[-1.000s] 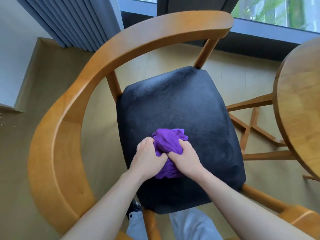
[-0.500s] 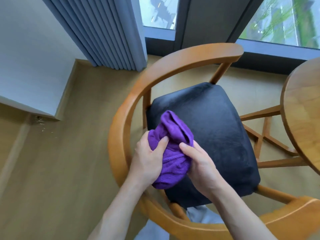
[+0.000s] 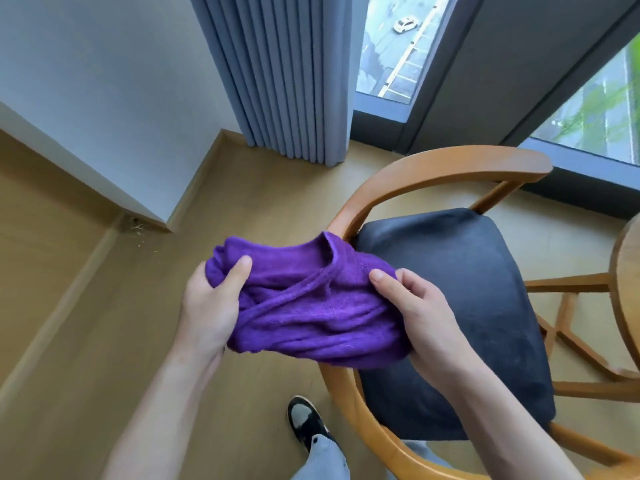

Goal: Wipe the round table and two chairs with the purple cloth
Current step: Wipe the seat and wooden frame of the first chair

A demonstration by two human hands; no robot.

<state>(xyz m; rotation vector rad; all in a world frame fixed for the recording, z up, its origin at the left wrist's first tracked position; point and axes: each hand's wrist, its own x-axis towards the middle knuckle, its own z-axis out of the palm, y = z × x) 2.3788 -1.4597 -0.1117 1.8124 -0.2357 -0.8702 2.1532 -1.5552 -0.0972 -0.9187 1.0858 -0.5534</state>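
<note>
Purple cloth (image 3: pixel 311 306): bunched, held up over the chair (image 3: pixel 450 306) rim, long axis left to right. My left hand (image 3: pixel 207 306) and right hand (image 3: pixel 422 317) grip opposite ends; seat nearer the right, seemingly below.

A living room or hotel-like room: wooden armchair (image 3: pixel 433 174), pleated grey curtain (image 3: pixel 277 71), tall window (image 3: pixel 394 46), wood floor (image 3: pixel 86 323)

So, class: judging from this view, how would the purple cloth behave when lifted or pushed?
The purple cloth is probably floppy: it sags and creases between the left hand and right hand. Likely light, since thumbs and fingers hold it up. Its fuzzy pile suggests little slipping.
</note>
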